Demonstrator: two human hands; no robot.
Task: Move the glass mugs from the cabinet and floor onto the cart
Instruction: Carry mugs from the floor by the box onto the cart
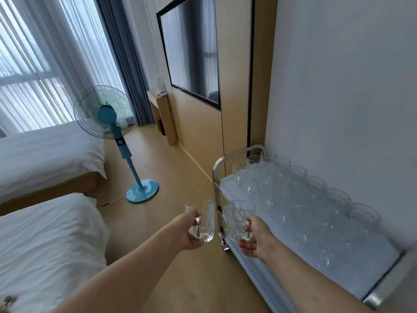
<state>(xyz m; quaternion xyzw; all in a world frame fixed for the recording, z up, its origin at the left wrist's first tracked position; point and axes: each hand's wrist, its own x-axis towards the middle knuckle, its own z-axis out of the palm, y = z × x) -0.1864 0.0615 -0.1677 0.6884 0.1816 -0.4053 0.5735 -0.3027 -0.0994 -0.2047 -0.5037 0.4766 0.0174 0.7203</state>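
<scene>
Two hands are in view, the left hand (188,231) and the right hand (257,239), each holding one glass mug, so two held mugs: the left mug (204,221) and the right mug (239,219). One cart (217,168) stands by the wall; the mugs on its top shelf (293,199) are crowded and too blurred to count exactly; two beds, the near bed (45,240) and the far bed (45,152); one standing fan (108,111); one wall screen (191,48).

Cart (381,292) stands on right, against wall (338,86). Many mugs (293,195) sit on cart top. Left hand (187,231) holds one mug (203,220) just left of cart. Right hand (257,240) holds another mug (239,219) at cart edge. Fan (108,114) stands on floor (176,177), far left. Beds (45,154) lie left of fan. TV (191,46) hangs on wall behind cart.
</scene>
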